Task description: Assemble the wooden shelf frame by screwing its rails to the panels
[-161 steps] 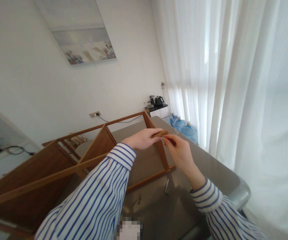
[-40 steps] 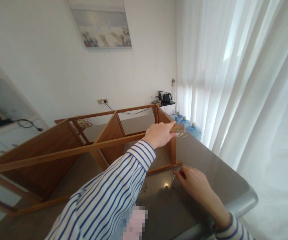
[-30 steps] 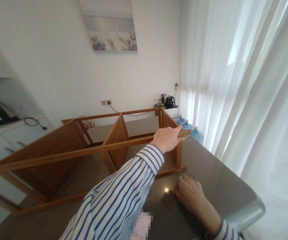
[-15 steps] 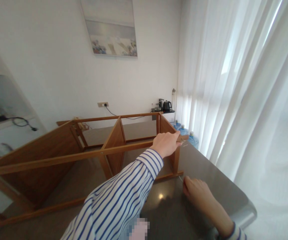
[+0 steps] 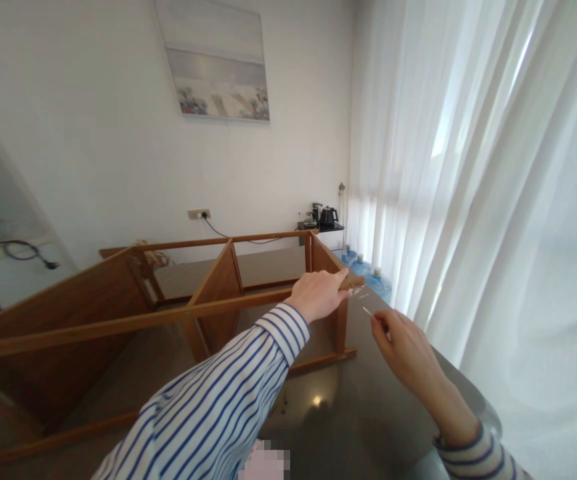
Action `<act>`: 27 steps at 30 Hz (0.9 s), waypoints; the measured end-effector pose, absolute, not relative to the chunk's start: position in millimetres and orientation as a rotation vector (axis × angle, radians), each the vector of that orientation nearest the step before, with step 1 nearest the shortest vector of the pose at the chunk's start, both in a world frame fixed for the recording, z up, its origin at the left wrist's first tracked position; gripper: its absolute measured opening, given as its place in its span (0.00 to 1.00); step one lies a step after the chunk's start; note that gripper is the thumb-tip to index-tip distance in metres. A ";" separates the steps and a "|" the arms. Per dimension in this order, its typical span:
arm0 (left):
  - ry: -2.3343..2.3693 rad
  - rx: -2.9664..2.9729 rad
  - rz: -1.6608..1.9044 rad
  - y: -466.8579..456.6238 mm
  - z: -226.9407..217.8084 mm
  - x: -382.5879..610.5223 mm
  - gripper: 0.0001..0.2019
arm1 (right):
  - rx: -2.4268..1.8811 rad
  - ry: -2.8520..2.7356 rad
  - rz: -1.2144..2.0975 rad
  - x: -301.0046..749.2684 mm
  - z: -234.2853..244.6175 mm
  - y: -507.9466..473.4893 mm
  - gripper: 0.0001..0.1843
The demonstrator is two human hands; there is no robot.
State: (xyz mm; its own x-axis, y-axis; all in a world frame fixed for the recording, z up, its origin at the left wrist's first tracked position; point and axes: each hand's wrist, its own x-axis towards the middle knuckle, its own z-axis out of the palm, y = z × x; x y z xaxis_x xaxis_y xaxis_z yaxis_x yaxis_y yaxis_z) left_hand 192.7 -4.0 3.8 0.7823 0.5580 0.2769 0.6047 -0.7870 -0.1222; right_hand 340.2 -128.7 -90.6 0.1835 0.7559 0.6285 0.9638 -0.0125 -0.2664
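Observation:
A brown wooden cabinet frame (image 5: 118, 313) lies on its side on a grey table (image 5: 383, 413). My left hand (image 5: 318, 295) is closed over the right end of the frame's upper rail, at the corner. My right hand (image 5: 402, 339) is raised just right of that corner, its fingers pinched on a thin metal tool (image 5: 368, 311) whose tip points toward the rail end. Both arms wear blue-and-white striped sleeves.
A sheer white curtain (image 5: 493, 200) hangs along the right. Blue water bottles (image 5: 368, 277) and a kettle (image 5: 325, 217) on a small stand are at the back. A picture (image 5: 215, 67) hangs on the white wall. A few small fasteners (image 5: 281, 405) lie on the table.
My right hand has lifted off the table, now holding a thin metal tool, and risen toward the rail end. My left hand has stayed on the frame's corner.

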 end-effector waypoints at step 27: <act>-0.927 -2.754 -0.343 -0.9 0.1 194.4 0.28 | -1.727 -1.687 -0.983 326.6 -51.7 -112.7 0.11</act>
State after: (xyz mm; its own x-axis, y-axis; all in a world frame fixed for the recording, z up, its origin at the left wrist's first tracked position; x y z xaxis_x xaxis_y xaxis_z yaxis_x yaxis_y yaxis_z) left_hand 194.4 -0.9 0.1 0.7744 0.5646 0.2856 0.6146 -0.7784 -0.1277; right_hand 326.6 -112.7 -51.7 -0.0438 0.6050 0.7950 0.9899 -0.0810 0.1162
